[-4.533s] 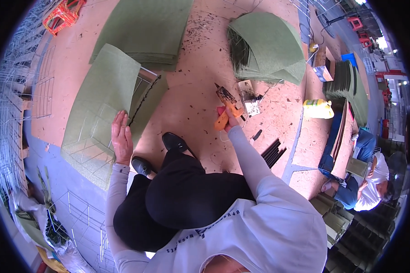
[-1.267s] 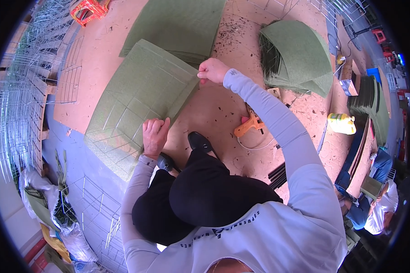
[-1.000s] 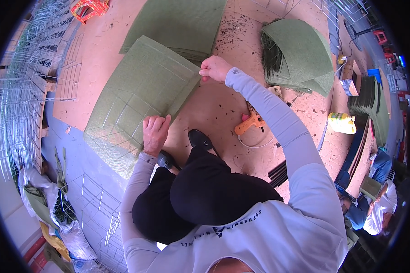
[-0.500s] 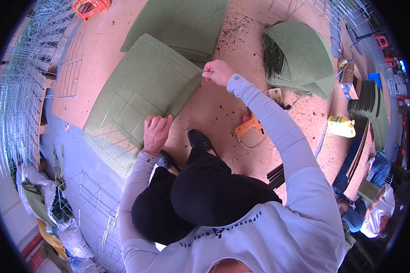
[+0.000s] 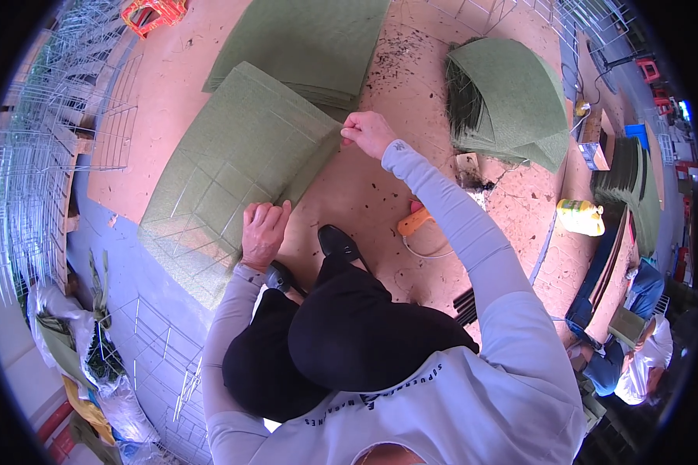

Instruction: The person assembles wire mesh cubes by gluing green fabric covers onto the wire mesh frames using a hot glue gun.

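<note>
A green mesh sheet (image 5: 233,132) lies over a wire frame (image 5: 209,180), whose thin rods show through it. At its right corner my right hand (image 5: 370,134) is closed, thumb and fingers pinching the sheet's edge. My left hand (image 5: 262,234) is curled over the near edge, its fingers closed on the sheet there; the fingertips are partly hidden. Between the hands, the sheet's side hangs down in a fold toward the floor. An orange glue gun (image 5: 416,223) lies to the right of my feet, partly covered by my right forearm.
Stacks of green sheets stand at the far side (image 5: 302,39) and far right (image 5: 512,93). Wire frames (image 5: 31,178) pile up at left. A yellow bottle (image 5: 581,217) and black sticks (image 5: 465,308) are to the right. A person (image 5: 640,356) sits at far right.
My right hand has shifted slightly left and down with the sheet's corner. My left hand has dropped a little. My right forearm now covers more of the glue gun.
</note>
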A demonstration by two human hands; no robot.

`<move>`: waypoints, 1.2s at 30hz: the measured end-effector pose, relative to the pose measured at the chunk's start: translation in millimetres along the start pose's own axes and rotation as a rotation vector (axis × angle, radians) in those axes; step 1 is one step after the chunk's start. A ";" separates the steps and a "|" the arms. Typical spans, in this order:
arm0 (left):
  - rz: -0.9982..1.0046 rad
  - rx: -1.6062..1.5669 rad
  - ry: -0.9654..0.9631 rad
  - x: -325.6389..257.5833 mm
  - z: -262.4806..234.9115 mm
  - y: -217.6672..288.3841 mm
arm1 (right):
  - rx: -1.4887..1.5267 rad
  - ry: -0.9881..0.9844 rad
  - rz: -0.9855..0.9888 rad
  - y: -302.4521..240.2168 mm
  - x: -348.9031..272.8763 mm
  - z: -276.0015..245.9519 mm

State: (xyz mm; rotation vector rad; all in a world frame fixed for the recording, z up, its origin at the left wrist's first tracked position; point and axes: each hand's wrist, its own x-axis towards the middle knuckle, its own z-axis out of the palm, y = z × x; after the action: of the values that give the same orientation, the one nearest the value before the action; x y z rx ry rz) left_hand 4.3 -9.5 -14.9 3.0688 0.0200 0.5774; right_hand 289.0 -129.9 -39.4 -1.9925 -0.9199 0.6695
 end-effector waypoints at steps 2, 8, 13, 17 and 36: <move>0.008 0.013 -0.009 -0.6 -1.3 -0.3 | 0.015 0.025 0.004 -1.2 -1.4 2.5; 0.036 0.073 -0.045 -2.2 -1.5 -1.2 | 0.004 0.066 0.002 -2.3 -3.4 7.0; 0.018 0.066 -0.054 -2.2 -0.6 -0.2 | 0.148 0.096 0.019 6.8 -2.9 17.6; 0.018 0.087 -0.077 -1.6 0.4 0.6 | 0.320 0.137 0.013 19.9 -3.2 30.1; 0.094 0.201 -0.163 8.9 -6.1 1.1 | 0.414 0.177 -0.036 23.2 -4.4 44.0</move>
State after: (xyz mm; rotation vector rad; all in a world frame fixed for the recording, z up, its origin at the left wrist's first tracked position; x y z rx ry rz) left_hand 10.4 -10.3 -6.0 3.3179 -0.0743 0.3465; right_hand 262.9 -122.4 -81.4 -1.6317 -0.6484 0.5967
